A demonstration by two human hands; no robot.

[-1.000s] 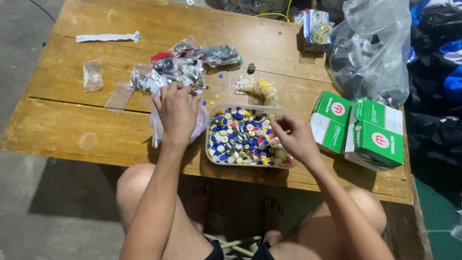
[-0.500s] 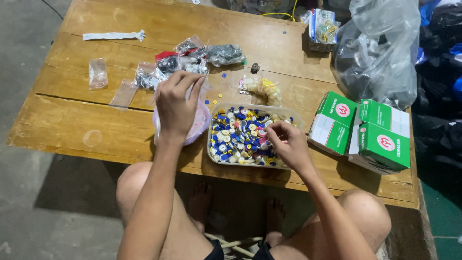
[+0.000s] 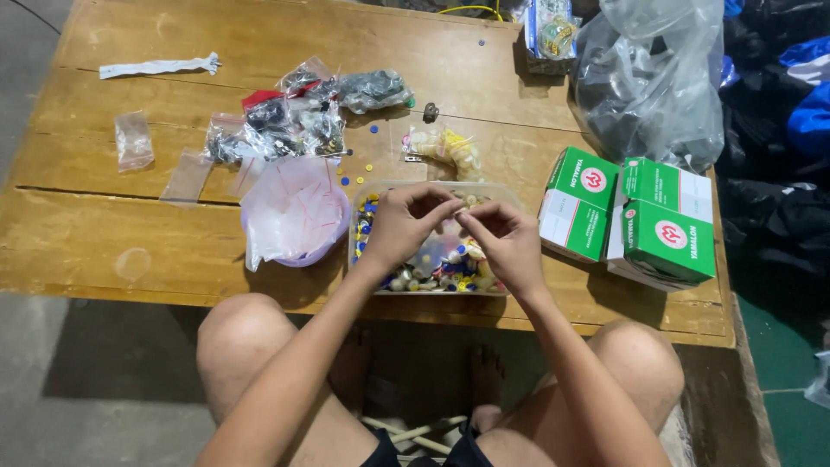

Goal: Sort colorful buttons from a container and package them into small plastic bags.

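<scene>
A clear plastic tray [image 3: 406, 187] full of small coloured buttons sits at the table's near edge. Both my hands hover over it, fingertips meeting. My left hand [image 3: 399, 227] and my right hand [image 3: 503, 245] pinch the top of a small clear plastic bag [image 3: 439, 246] that hangs between them above the buttons. Just left of the tray is a purple bowl [image 3: 322, 249] holding a pile of empty clear bags [image 3: 290, 207].
On the wooden table [image 3: 104, 242] lie packets of dark parts [image 3: 285, 121], a yellow-filled packet [image 3: 445, 147], loose buttons and a white strip [image 3: 156, 66]. Green-and-white boxes [image 3: 635, 216] stand at the right, and a big clear plastic sack [image 3: 657, 78] behind them. My bare knees are below the table edge.
My left hand left the purple bowl and came right over the tray. My right hand lifted from the buttons to meet it, and a small clear bag is now between them.
</scene>
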